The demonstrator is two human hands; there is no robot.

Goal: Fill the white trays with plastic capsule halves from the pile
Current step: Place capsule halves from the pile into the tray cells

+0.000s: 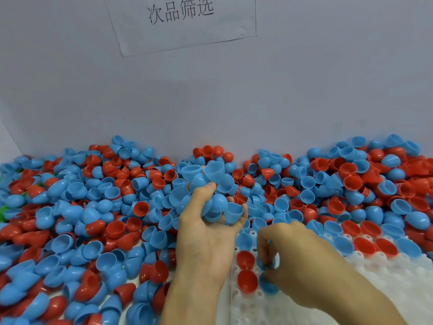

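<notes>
**A:** Behind everything stands a pale grey wall (304, 78), right? With a white paper sheet printed in black characters (180, 22) stuck near its top?

**B:** Yes. Below it, a wide pile of blue and red plastic capsule halves (93, 207) runs along the wall's foot and spreads across the whole left side, with a bit of green (4, 209) peeking out at the far left edge.

**A:** Where is the white plastic tray with round sockets (386, 277)?

**B:** Lower right, its far edge buried under the pile. A row of red and blue halves sits in its far sockets, and two red capsule halves (246, 270) sit one before the other near its left edge.

**A:** And the hands?

**B:** The left hand (208, 231) is raised palm-up over the pile, fingers curled round a bunch of blue capsule halves (210, 191). The right hand (293, 256) is down on the tray beside the two red ones, fingertips pinching a single blue capsule half (269, 286) at a socket.
</notes>
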